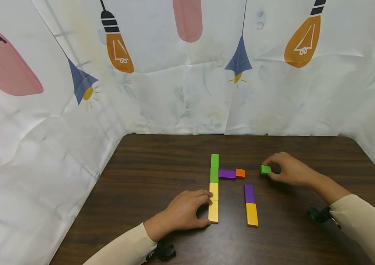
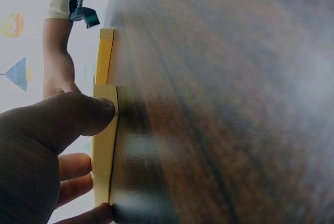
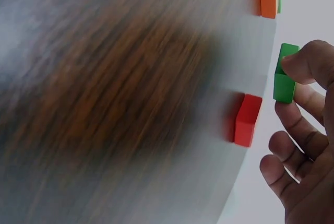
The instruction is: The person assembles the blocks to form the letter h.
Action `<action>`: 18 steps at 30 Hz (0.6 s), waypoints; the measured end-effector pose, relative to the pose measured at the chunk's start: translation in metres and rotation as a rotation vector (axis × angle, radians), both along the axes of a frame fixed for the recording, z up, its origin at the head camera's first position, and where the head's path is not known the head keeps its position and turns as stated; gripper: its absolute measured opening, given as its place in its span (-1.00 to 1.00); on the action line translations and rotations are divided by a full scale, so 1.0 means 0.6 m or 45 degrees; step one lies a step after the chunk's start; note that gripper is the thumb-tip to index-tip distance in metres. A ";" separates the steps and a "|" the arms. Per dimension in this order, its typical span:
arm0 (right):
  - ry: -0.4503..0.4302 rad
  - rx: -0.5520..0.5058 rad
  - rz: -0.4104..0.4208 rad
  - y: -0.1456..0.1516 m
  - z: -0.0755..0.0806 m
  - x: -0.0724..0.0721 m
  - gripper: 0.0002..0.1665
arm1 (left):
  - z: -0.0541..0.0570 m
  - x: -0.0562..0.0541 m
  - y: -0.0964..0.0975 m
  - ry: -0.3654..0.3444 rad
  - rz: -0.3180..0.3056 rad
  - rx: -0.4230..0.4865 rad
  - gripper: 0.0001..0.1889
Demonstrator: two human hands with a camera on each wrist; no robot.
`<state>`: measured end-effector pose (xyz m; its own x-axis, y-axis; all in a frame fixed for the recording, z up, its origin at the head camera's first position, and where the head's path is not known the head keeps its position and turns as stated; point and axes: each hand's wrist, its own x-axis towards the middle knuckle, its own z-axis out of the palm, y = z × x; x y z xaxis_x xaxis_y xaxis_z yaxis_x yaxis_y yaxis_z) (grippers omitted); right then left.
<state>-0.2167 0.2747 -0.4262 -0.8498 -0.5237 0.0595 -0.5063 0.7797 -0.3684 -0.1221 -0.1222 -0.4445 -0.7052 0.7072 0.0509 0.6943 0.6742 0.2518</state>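
My left hand (image 1: 187,209) rests along the left side of a straight row of flat blocks, its thumb at the near end of the closest pale yellow block (image 1: 213,212) and its fingertips touching the other pale yellow block (image 1: 215,187). Two green blocks (image 1: 214,161) continue that row away from me. At the right, my right hand (image 1: 290,168) pinches a small green block (image 3: 284,85) between thumb and fingers, raised over the table. A red block (image 3: 246,122) stands on the tabletop beside that hand, mostly hidden by it in the head view.
A purple block (image 1: 227,175) juts right from the green part of the row, with an orange block (image 1: 240,173) at its end. Nearer me, another purple block (image 1: 249,193) meets a darker yellow block (image 1: 251,214). Patterned cloth (image 1: 180,99) hangs behind the dark wooden table (image 1: 161,158).
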 end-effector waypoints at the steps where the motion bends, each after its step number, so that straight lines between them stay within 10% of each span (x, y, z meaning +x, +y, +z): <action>1: 0.001 -0.002 0.006 -0.002 0.000 0.000 -0.60 | 0.000 0.000 0.000 0.000 -0.001 0.001 -0.53; 18: 0.059 0.009 0.057 -0.041 -0.003 -0.006 -0.62 | 0.002 -0.001 0.000 -0.020 -0.003 0.001 -0.53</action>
<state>-0.2204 0.2501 -0.4282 -0.8222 -0.5614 0.0943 -0.5568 0.7587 -0.3382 -0.1227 -0.1222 -0.4436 -0.7040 0.7091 0.0407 0.6922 0.6721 0.2631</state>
